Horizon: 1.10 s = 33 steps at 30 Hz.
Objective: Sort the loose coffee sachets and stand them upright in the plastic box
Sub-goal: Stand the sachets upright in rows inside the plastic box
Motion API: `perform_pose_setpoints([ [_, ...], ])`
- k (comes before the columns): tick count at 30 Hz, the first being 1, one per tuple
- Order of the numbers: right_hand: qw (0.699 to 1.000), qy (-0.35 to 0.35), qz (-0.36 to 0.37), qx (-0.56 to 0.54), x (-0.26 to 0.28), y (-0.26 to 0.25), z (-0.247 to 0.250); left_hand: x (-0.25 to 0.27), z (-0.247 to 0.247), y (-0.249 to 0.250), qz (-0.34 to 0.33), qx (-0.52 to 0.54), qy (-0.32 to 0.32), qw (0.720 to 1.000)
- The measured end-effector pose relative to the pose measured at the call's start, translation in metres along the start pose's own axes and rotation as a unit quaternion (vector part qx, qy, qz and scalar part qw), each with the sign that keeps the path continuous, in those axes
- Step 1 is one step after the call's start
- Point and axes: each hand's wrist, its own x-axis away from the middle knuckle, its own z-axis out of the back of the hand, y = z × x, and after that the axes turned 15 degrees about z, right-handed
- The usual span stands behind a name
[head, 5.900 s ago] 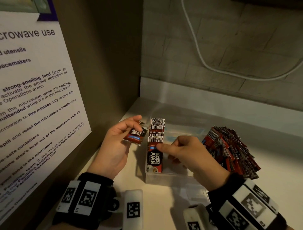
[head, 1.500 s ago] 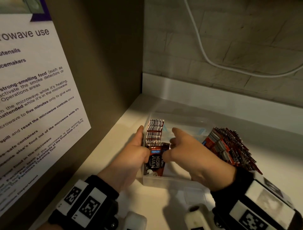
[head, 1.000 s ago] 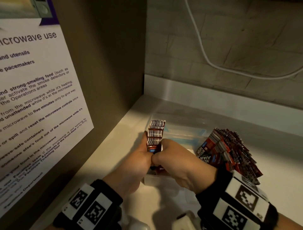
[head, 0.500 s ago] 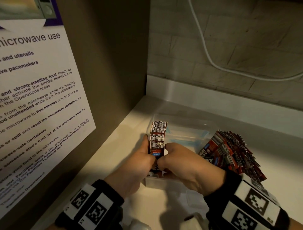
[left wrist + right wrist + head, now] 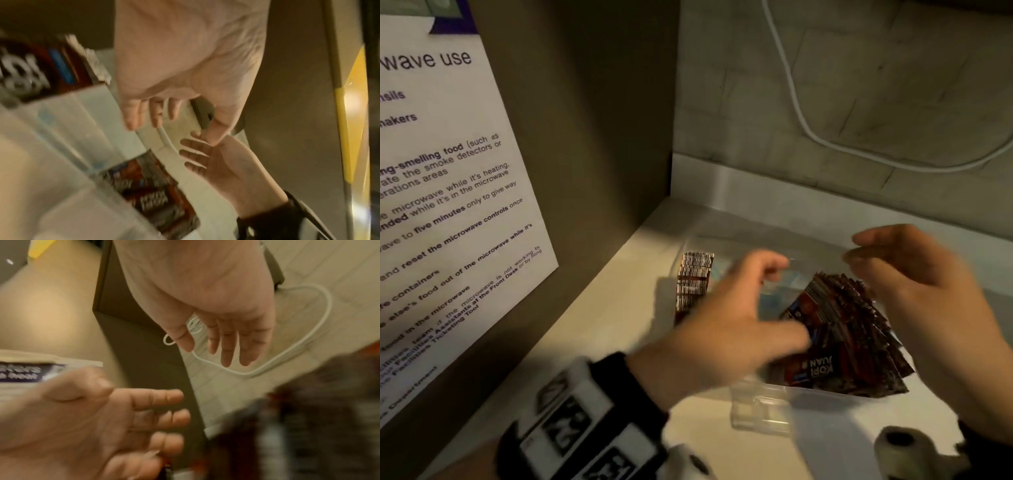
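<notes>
Far left, the microwave-use notice (image 5: 448, 192) hangs on the brown side panel (image 5: 592, 120), and the pale table (image 5: 599, 329) runs beneath it. Next in, a neat row of coffee sachets (image 5: 693, 281) stands upright against the left wall of the clear plastic box (image 5: 760, 407), barcode edges up. Now the left hand (image 5: 726, 325) sweeps across over the box, blurred, wrist tracker trailing at the near edge; its grip is apart, fingers spread and loosely bent, nothing in them. The left wrist view confirms it: open fingers (image 5: 139, 112), empty palm, box floor below. Moving right, the loose pile of sachets (image 5: 849, 335) sits fanned and leaning at the right end of the box, red and dark packs, one "KOPI JUAN" face showing upside down near the front. Whether that pile lies fully inside the box or spills over its right wall, hard to call through the blur. And on the right, the right hand (image 5: 928, 294) hovers above and beyond the pile, palm turned inward, grip apart as well, fingers extended and relaxed, touching nothing. The right wrist view shows the same straight fingers (image 5: 228, 344) with the left hand reaching in below. Behind it all, a white cable (image 5: 825, 137) loops down the tiled back wall (image 5: 876, 68).
</notes>
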Motion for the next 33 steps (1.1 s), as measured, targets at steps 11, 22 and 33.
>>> perform_pose_setpoints([
  [11, 0.946, -0.298, 0.018, 0.124, 0.006, 0.048, 0.014, -0.056, -0.059, -0.019, 0.154, -0.242, -0.151, 0.946],
  [22, 0.921, -0.332, 0.037, 0.199, 0.010, 0.058, 0.014, -0.060, -0.055, -0.027, 0.153, -0.119, -0.116, 0.974],
  [33, 0.916, -0.360, 0.050, 0.173, 0.010, 0.067, 0.022, -0.073, -0.064, -0.022, 0.162, -0.110, -0.009, 0.981],
])
